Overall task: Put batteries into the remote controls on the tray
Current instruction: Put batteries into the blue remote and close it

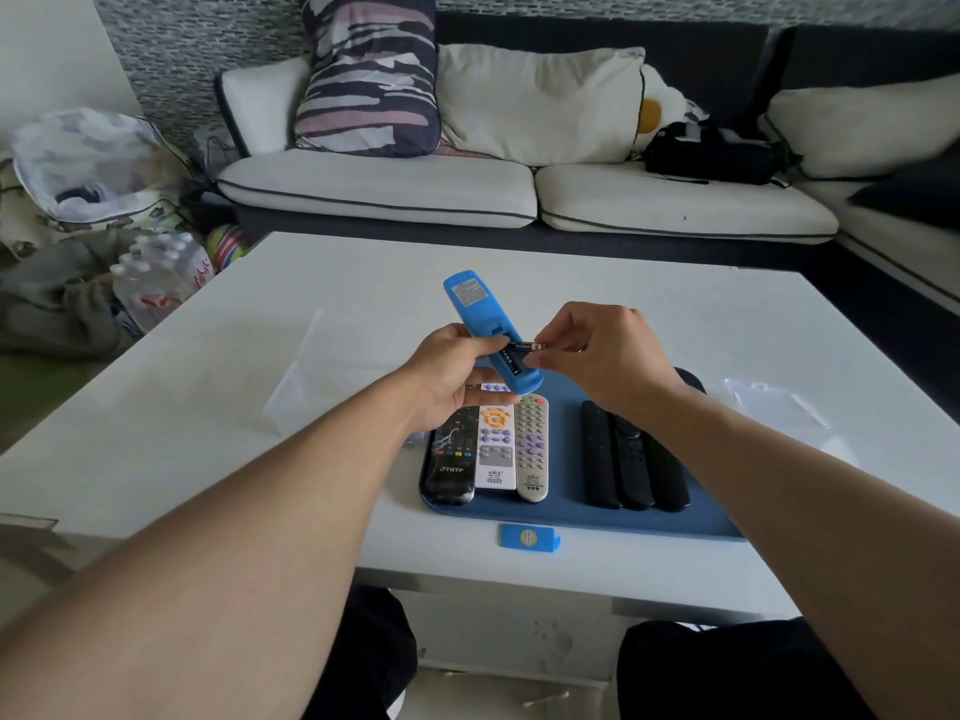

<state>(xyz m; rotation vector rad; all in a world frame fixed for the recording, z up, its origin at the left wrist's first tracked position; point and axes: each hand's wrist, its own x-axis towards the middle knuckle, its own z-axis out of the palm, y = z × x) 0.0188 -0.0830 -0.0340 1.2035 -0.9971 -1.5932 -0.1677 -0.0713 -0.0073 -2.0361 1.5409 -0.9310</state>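
Here the left hand (pixel 452 376) grips the blue plastic remote control (pixel 485 330) back-up above the blue tray (pixel 566 449); the right hand (pixel 597 356) pinches a slim dark battery (pixel 524 347) lying crosswise over the remote's long axis, at the open compartment.

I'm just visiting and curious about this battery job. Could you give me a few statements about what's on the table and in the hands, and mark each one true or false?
1. The left hand holds the blue remote back side up. True.
2. The right hand is empty. False: it pinches a battery at the remote's open compartment.
3. The blue battery cover lies on the white table, in front of the tray. True.
4. Only black remotes lie on the tray. False: a white remote and a beige remote lie there too.
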